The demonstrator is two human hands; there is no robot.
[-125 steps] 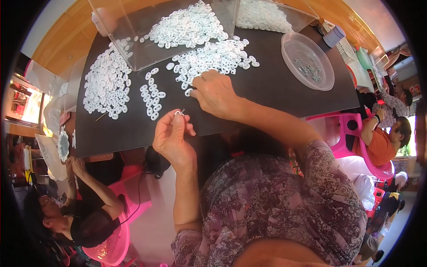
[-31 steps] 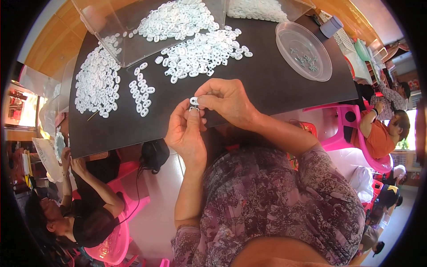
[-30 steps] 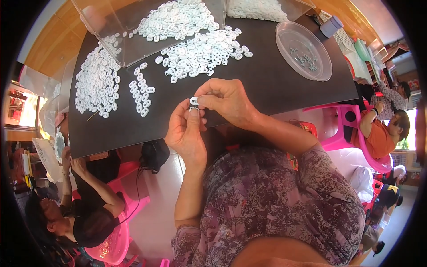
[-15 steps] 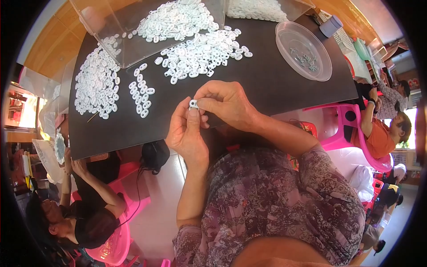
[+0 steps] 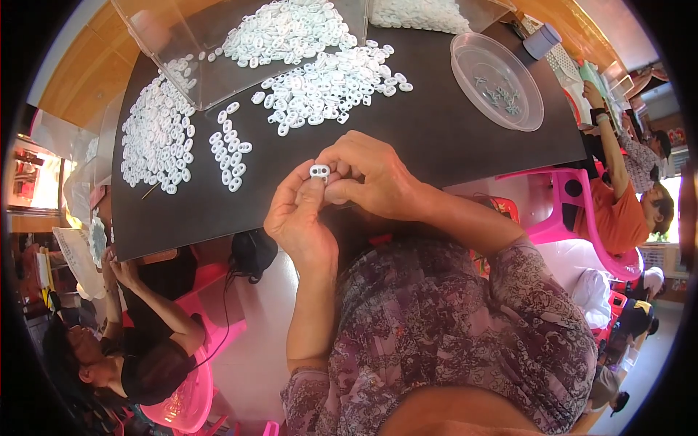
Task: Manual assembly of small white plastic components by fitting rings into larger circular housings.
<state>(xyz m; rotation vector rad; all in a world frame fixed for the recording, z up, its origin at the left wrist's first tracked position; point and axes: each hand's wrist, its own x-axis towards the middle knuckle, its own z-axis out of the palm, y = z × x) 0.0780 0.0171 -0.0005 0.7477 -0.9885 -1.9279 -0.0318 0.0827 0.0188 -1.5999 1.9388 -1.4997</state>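
Just off the near table edge, my left hand [image 5: 304, 216] pinches a small white oval piece with two holes [image 5: 319, 171] between thumb and fingers. Close against it on the right, my right hand [image 5: 374, 173] has its fingers curled and thumb drawn in; whatever lies between them is hidden. Similar pieces lie beyond my hands: a large heap [image 5: 156, 134] at the left, another heap [image 5: 320, 91] straight ahead, and a small loose group [image 5: 231, 152] between the first heap and my left hand.
A clear plastic box [image 5: 207, 91] stands at the back with more pieces. Far right, a round clear tray [image 5: 534, 109] holds small greyish pins [image 5: 498, 96]. A purple-lidded container [image 5: 542, 42] stands behind it. A person in black [image 5: 156, 363] sits at the left, another in orange [image 5: 618, 221] at the right.
The white piece has turned so both holes show. My right finger and thumb have come off its face and curled beside it; my left hand has shifted slightly.
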